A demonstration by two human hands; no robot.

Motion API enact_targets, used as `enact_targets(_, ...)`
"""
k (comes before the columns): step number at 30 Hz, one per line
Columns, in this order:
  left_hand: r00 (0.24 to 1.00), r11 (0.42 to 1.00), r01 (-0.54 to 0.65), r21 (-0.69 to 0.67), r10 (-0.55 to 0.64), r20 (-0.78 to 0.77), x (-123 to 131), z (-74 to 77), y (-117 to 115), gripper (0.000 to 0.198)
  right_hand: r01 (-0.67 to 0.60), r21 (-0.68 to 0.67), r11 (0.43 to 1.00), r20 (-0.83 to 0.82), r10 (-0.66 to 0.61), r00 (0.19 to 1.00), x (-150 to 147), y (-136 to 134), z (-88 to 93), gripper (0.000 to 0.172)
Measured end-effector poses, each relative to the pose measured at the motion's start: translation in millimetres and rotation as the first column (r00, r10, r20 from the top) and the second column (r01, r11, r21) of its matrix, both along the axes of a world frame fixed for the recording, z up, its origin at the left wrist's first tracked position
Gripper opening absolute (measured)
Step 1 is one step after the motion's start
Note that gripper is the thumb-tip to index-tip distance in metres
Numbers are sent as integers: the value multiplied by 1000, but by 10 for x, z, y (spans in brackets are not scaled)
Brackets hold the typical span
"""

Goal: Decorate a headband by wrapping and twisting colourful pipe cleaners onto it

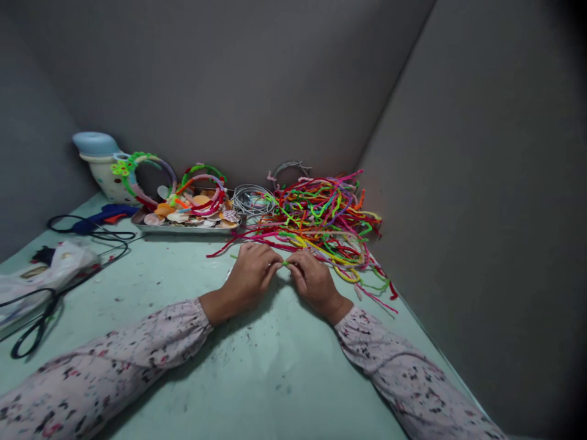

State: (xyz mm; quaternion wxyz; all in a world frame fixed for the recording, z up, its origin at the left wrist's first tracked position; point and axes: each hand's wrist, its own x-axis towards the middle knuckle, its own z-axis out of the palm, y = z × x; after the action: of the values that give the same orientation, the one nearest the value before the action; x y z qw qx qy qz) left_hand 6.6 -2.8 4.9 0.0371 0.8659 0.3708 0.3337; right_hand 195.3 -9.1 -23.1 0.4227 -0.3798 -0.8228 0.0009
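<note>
Between my two hands is a green pipe cleaner point(285, 263), pinched from both sides with only a short bit showing. My left hand point(253, 272) is closed on it, thumb against the forefinger, and a thin green end sticks out beyond its knuckles. From the other side my right hand point(315, 281) pinches the same piece with thumb and forefinger. Just behind the hands lies a tangled heap of coloured pipe cleaners point(321, 208), in red, pink, yellow, green and orange.
Behind on the left, a metal tray point(188, 230) holds shells and pipe-cleaner rings. A coil of grey wire point(254, 200) lies beside it. Further left are a blue glue gun point(98, 217), a black cable point(57, 293), a plastic bag point(68, 263) and a blue-lidded container point(103, 168). Grey walls enclose the table point(257, 391).
</note>
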Motion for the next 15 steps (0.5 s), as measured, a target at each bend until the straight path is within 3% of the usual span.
enact_targets(15,999,998,-10,-66,7,-47,-4,13,-5,20,-42,49,998,29,41,999,2,1,8,13)
